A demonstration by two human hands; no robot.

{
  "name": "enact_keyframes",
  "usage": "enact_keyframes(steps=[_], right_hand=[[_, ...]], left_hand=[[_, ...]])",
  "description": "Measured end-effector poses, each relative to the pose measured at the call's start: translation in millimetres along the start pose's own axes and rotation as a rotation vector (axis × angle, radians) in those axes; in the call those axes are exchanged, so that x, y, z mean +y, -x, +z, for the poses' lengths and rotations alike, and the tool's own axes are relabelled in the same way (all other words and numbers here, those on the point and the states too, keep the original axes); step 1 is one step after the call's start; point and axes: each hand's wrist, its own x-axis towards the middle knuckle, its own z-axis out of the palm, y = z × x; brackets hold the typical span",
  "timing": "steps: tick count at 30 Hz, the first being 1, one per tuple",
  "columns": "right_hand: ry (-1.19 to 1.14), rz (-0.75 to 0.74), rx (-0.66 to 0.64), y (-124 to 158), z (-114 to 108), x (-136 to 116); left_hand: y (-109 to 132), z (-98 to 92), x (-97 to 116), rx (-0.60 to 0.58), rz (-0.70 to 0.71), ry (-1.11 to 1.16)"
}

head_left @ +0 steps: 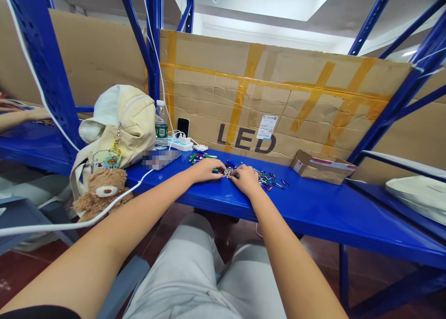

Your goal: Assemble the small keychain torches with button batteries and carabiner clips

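Observation:
My left hand [206, 170] rests at the blue table, its fingers curled round a small green piece [215, 171] that looks like part of a carabiner. Close by, my right hand [246, 179] has its fingertips pinched together at a small pile of silvery metal rings [228, 172]; whatever it grips is too small to make out. Right of that hand lie scattered coloured carabiners [268, 179], red, purple, green and blue. Behind my left hand is another loose group of green, red and blue pieces [199, 157].
An open cardboard box [322, 168] stands right on the blue table [313, 203]. At left are a cream backpack [134, 119], teddy bear [106, 189], water bottle [161, 126], power strip [181, 144] and phone [183, 126]. A white cable [104, 212] crosses over my left forearm. Another person's arm [24, 118] shows far left.

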Motion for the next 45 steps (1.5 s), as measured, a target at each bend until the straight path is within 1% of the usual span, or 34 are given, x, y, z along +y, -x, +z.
enact_keyframes(steps=[3, 9, 14, 16, 19, 21, 24, 27, 34, 36, 38, 39, 42, 45], right_hand=[[-0.010, 0.005, -0.011, -0.1, -0.6, -0.3], [-0.008, -0.032, 0.033, 0.4, 0.1, 0.1], [-0.012, -0.037, 0.033, 1.7, -0.6, 0.7], [-0.041, -0.066, 0.091, 2.7, -3.3, -0.3], [-0.141, -0.157, 0.267, 4.1, -8.8, -3.0], [-0.194, -0.227, 0.322, 4.5, -11.5, -4.5], [-0.215, -0.308, 0.303, 4.7, -12.4, -5.6], [-0.204, -0.353, 0.297, 6.2, -11.8, -6.5], [-0.166, -0.385, 0.273, 13.5, -15.8, -12.3], [-0.185, -0.353, 0.293, 13.4, -15.8, -11.7], [-0.176, -0.273, 0.303, 12.3, -14.1, -10.0], [-0.150, -0.226, 0.287, 11.5, -12.6, -9.1], [-0.031, -0.124, 0.159, 8.8, -7.0, -7.4], [0.043, -0.101, 0.057, 5.4, -2.4, -7.9]], left_hand=[[0.2, 0.3, -0.1, 0.004, 0.000, 0.005], [-0.1, 0.9, 0.2, 0.006, -0.021, 0.022], [-0.5, 1.2, 0.1, 0.011, -0.026, 0.038], [-0.6, 1.1, 0.8, 0.013, -0.032, 0.053], [-0.8, 0.8, 3.1, 0.015, -0.052, 0.074], [-1.0, 0.2, 5.2, 0.014, -0.064, 0.082], [-1.1, -0.9, 7.6, 0.011, -0.071, 0.086], [-0.8, -1.4, 7.5, 0.006, -0.076, 0.086], [-0.1, 1.0, 1.8, 0.012, -0.060, 0.097], [-0.5, 1.6, 1.1, 0.024, -0.061, 0.103], [-0.9, 1.9, 0.9, 0.068, -0.062, 0.097], [-1.1, 1.9, 0.9, 0.095, -0.060, 0.091], [-1.3, 1.6, 0.9, 0.140, -0.035, 0.069], [-1.0, 1.2, 0.3, 0.116, -0.014, 0.045]])
